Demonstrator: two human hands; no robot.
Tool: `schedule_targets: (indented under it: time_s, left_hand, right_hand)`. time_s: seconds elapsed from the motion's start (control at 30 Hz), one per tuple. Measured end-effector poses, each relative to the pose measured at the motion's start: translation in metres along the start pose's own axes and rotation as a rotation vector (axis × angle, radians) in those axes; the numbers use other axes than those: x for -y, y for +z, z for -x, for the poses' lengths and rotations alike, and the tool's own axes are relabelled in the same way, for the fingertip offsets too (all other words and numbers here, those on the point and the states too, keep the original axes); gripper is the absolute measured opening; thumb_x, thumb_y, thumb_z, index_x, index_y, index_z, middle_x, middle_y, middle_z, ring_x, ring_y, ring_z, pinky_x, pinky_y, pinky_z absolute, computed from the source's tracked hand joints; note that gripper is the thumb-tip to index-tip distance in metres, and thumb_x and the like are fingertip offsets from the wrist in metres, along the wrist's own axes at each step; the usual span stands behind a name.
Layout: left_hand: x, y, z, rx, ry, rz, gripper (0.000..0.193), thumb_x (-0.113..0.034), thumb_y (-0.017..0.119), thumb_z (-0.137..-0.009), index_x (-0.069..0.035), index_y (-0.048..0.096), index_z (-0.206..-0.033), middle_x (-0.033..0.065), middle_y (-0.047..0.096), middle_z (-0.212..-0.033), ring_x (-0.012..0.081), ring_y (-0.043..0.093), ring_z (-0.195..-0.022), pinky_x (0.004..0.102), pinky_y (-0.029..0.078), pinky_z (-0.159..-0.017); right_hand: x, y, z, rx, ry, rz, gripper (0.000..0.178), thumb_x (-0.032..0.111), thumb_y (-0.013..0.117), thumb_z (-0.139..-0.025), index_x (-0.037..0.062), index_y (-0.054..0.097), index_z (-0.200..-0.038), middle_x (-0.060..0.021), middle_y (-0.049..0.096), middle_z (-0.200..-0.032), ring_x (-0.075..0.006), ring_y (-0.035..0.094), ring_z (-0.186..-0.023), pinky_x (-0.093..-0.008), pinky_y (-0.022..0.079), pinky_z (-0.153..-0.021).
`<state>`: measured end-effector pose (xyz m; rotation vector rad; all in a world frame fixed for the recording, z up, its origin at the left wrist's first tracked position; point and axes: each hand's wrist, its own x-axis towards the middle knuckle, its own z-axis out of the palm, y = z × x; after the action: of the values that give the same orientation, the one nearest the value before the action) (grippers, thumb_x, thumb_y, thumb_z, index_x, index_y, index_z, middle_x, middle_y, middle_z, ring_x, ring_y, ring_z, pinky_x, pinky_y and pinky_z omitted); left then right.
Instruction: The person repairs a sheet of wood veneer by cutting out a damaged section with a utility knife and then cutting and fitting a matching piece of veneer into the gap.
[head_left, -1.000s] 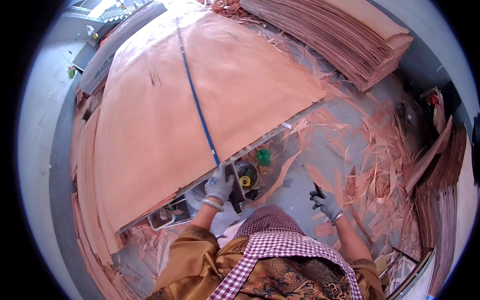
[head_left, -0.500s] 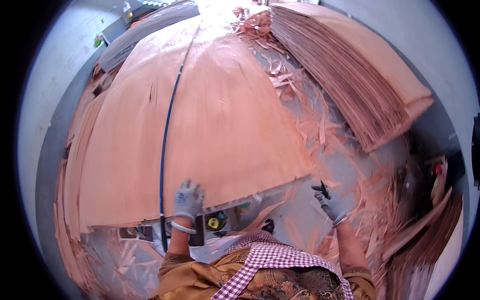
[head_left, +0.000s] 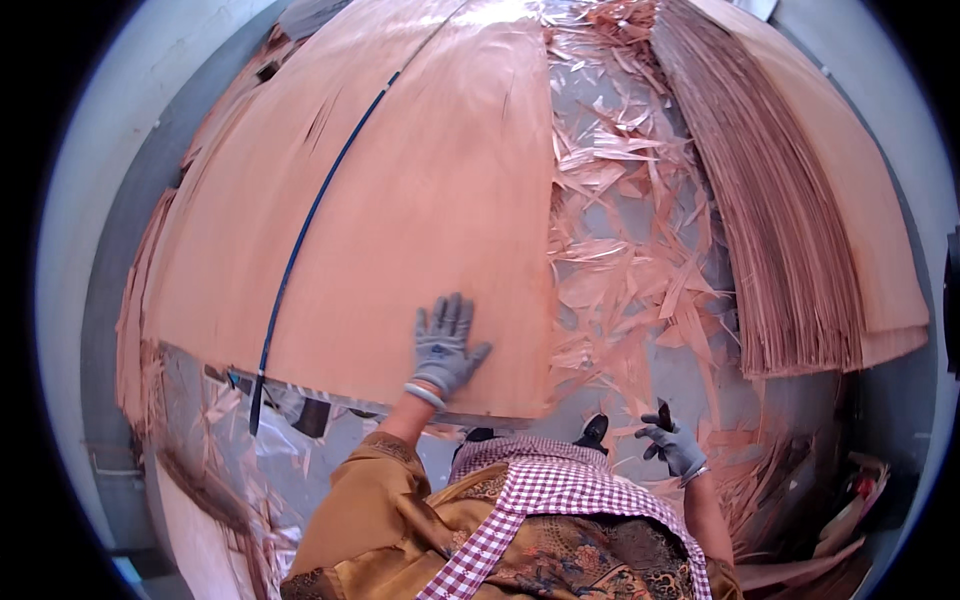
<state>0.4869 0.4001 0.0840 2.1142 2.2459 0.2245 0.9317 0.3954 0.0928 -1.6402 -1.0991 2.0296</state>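
Note:
My left hand [head_left: 446, 350], in a grey glove, lies flat with fingers spread on a wide sheet of reddish wood veneer [head_left: 430, 210], close to its near right corner. My right hand [head_left: 680, 450], gloved too, is held off to the right of the sheet, over the littered floor. Its fingers are closed round a small dark knife [head_left: 665, 414], whose upper part sticks up above the fist. A long thin dark blue rod [head_left: 316, 205] runs lengthwise over the veneer, left of my left hand, its near end past the front edge.
Torn veneer strips [head_left: 625, 260] litter the floor between the sheet and a tall veneer stack [head_left: 790, 200] at the right. My black shoe [head_left: 594, 430] shows beyond the checked apron [head_left: 560, 490]. More offcuts [head_left: 780, 490] lie near right.
My left hand has moved right along the sheet and flattened on it. The view has swung, so the right-hand stack appears nearer. The knife stays in my right hand.

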Motion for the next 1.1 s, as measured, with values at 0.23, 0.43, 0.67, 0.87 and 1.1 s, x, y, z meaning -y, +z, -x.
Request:
schedule_targets:
  time_s: [0.23,0.43,0.67,0.87,1.1]
  left_hand:
    - [-0.007,-0.025,-0.017,0.23,-0.106,-0.121,0.079,-0.056,0.048,-0.083,-0.017,0.022,-0.145,0.0099,0.018,-0.152,0.0296,0.017,-0.139,0.0514,0.009,-0.111]
    - [-0.012,-0.02,-0.021,0.265,-0.189,-0.047,0.076,-0.05,0.06,-0.077,-0.017,0.034,-0.14,0.0083,0.028,-0.148,0.0282,0.026,-0.135,0.0472,0.021,-0.108]
    - [-0.046,-0.02,0.008,-0.119,-0.404,0.007,0.056,-0.031,0.062,-0.08,-0.014,0.046,-0.132,0.0122,0.043,-0.137,0.0298,0.041,-0.125,0.0416,0.032,-0.103]
    - [-0.064,-0.012,0.187,-0.91,-1.617,1.035,0.033,-0.022,0.057,-0.089,-0.004,0.058,-0.117,0.0091,0.06,-0.112,0.0219,0.054,-0.106,0.0331,0.043,-0.091]
    - [-0.031,0.05,0.154,-0.924,-1.132,0.752,0.033,-0.031,0.055,-0.091,-0.002,0.063,-0.107,0.0039,0.065,-0.095,0.0179,0.057,-0.09,0.0309,0.045,-0.082]
  right_hand:
    - [0.049,-0.121,-0.063,0.185,0.041,0.007,0.029,0.029,0.061,-0.087,0.0048,0.062,-0.103,-0.0033,0.067,-0.091,-0.0104,0.061,-0.059,-0.0196,0.033,-0.045]
    - [0.134,-0.103,-0.131,0.297,-0.034,0.31,0.035,0.035,0.062,-0.086,0.0042,0.064,-0.103,0.0007,0.064,-0.08,-0.0042,0.044,-0.053,-0.0185,0.033,-0.047]
    - [0.19,-0.06,-0.17,0.511,-0.116,0.553,0.039,0.04,0.053,-0.091,0.0047,0.064,-0.105,0.0004,0.062,-0.079,-0.0025,0.041,-0.049,-0.017,0.029,-0.039]
    - [0.209,-0.053,-0.19,0.688,-0.023,0.756,0.04,0.039,0.051,-0.093,0.0026,0.064,-0.102,-0.0021,0.064,-0.081,-0.003,0.039,-0.042,-0.0179,0.029,-0.037]
    - [0.217,-0.028,-0.186,0.85,-0.045,0.951,0.028,0.028,0.051,-0.094,0.0043,0.065,-0.102,0.0004,0.062,-0.077,-0.0033,0.044,-0.056,-0.0187,0.034,-0.049]
